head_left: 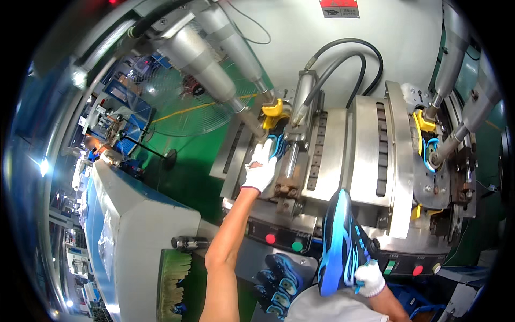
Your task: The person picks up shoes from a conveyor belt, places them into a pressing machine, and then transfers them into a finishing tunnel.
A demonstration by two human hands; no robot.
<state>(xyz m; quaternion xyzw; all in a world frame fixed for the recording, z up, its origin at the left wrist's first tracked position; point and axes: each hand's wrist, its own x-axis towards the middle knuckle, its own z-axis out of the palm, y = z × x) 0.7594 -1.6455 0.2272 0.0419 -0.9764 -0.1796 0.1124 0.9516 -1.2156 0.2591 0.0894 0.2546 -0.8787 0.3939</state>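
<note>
1. The steel press (370,155) fills most of my view; a dark, blue-laced shoe (278,142) sits in its left station.
2. Below its front panel, a grey ledge (245,264) bears several blue-trimmed shoes (281,287).
3. At lower right I see a blue bin (429,307) — its contents I can't make out.
4. The blue-soled shoe (335,247) is in front of the press, toe toward it.
5. My right hand (370,278), gloved, is clamped on that shoe's heel end; my gloved left hand (261,167) is at the seated shoe — whether gripping, I can't tell.
6. A red-and-grey plate (339,8) bears small print.
</note>
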